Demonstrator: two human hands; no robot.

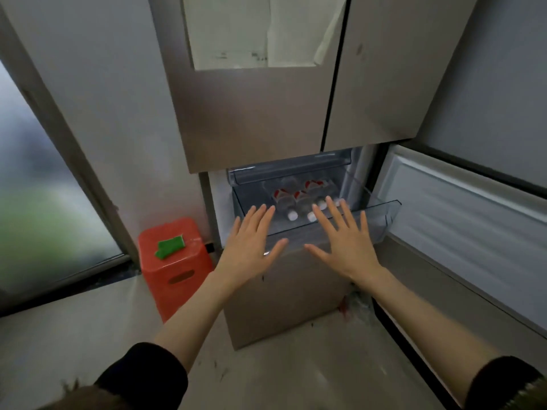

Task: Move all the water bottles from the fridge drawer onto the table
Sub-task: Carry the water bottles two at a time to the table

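Observation:
A clear plastic fridge drawer stands pulled out below the fridge's upper doors. Several water bottles with red-and-white labels and white caps lie on their sides inside it, caps toward me. My left hand and my right hand hover side by side over the drawer's front edge, palms down, fingers straight and spread. Neither hand holds anything. The fingertips of my right hand cover part of the nearest bottle caps. No table is in view.
The lower fridge door hangs open on the right. A red plastic stool with a green cloth on it stands left of the fridge. A window fills the left side. A closed lower drawer front sits under the hands.

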